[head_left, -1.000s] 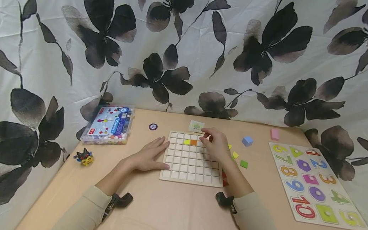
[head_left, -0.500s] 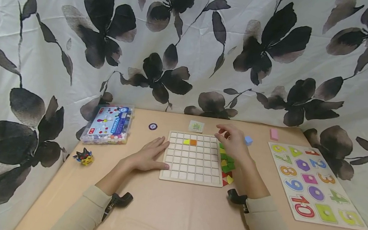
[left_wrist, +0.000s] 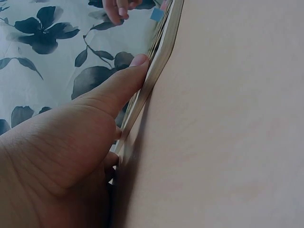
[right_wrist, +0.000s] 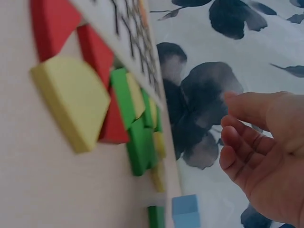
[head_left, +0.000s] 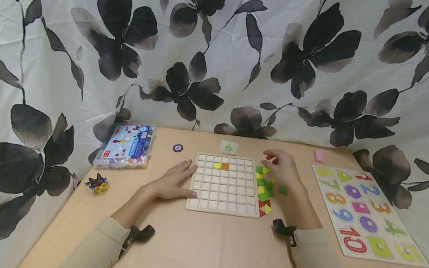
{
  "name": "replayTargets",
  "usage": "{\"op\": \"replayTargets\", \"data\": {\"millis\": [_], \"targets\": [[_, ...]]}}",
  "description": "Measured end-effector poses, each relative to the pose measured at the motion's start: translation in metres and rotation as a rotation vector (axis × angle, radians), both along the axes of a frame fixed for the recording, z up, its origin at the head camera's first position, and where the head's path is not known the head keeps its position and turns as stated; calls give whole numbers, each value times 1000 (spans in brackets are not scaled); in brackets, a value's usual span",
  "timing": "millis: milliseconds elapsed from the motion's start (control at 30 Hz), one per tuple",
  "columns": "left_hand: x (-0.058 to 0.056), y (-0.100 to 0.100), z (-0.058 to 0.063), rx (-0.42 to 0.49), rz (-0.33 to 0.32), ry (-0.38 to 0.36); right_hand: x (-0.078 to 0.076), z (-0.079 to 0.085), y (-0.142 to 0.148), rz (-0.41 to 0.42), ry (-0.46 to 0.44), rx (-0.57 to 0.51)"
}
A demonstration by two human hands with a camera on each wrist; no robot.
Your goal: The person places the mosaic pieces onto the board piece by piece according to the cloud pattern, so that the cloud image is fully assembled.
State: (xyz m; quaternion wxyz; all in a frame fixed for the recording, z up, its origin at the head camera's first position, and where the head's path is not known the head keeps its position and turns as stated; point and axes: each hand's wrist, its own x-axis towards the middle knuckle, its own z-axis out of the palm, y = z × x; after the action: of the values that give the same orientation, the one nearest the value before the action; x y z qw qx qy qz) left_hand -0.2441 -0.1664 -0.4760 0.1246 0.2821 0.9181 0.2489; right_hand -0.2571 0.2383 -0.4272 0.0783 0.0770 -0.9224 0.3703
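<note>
A pale wooden grid board (head_left: 223,192) lies flat at the centre of the head view, ruled into small squares. The left hand (head_left: 170,180) rests along its left edge, fingers extended; the right hand (head_left: 281,167) hangs off its upper right, fingers loosely bent, with nothing visible in them. Green pieces (head_left: 265,196), yellow pieces (right_wrist: 73,102) and red pieces (right_wrist: 54,23) crowd the board's right side, while an orange square (head_left: 225,166) and a yellow one sit side by side in its second row. Behind, a white curtain (head_left: 249,70) with dark flowers fills the upper frame, above a light wood-toned table (head_left: 221,246). A number board (head_left: 374,235) lies at lower right, a clear plastic case (head_left: 125,146) left of centre, then a small card (head_left: 228,147) above the grid, a figurine (head_left: 97,183) at left and a dark disc (head_left: 178,148)
</note>
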Motion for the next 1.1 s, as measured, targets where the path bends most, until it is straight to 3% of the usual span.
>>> {"op": "replayTargets", "data": {"millis": [467, 1100], "targets": [[1, 0, -1, -2, -1, -8, -4, -25, 9, 27, -147, 114], [-1, -2, -3, 3, -3, 0, -9, -39, 12, 39, -119, 188]]}}
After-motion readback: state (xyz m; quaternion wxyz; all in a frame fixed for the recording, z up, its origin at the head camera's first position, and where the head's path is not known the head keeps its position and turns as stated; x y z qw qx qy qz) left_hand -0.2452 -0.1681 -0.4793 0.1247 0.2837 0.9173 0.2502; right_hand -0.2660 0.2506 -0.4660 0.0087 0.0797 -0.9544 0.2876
